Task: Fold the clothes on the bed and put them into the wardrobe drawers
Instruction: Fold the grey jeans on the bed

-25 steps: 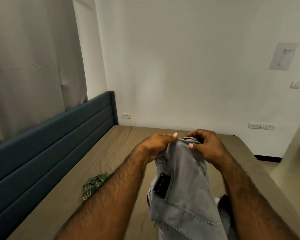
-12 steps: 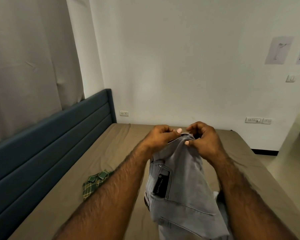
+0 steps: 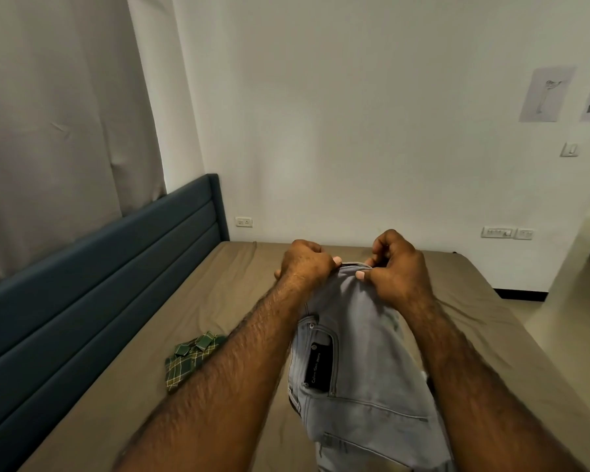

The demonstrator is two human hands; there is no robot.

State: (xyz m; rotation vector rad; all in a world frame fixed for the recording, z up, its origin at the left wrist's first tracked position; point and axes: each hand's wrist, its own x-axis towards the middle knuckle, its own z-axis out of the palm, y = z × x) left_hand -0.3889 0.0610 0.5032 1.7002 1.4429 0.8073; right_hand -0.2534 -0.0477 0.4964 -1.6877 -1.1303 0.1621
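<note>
Light grey jeans (image 3: 361,369) with a black waist label hang in front of me over the bed (image 3: 239,301). My left hand (image 3: 305,264) grips the top edge of the fabric on the left. My right hand (image 3: 397,267) pinches the same edge on the right, thumb pressed on the cloth. The two hands sit close together, holding the jeans up above the mattress. A green checked garment (image 3: 189,357) lies crumpled on the brown sheet to the left, partly hidden by my left forearm. The lower part of the jeans runs out of the frame.
A dark blue padded headboard (image 3: 99,291) runs along the bed's left side under a grey curtain (image 3: 48,131). A white wall with sockets (image 3: 244,221) stands behind the bed. Tiled floor (image 3: 566,284) and a doorway lie to the right.
Both hands have lifted the jeans' top edge a little and moved slightly apart. The view has shifted a bit; the green garment lies where it was.
</note>
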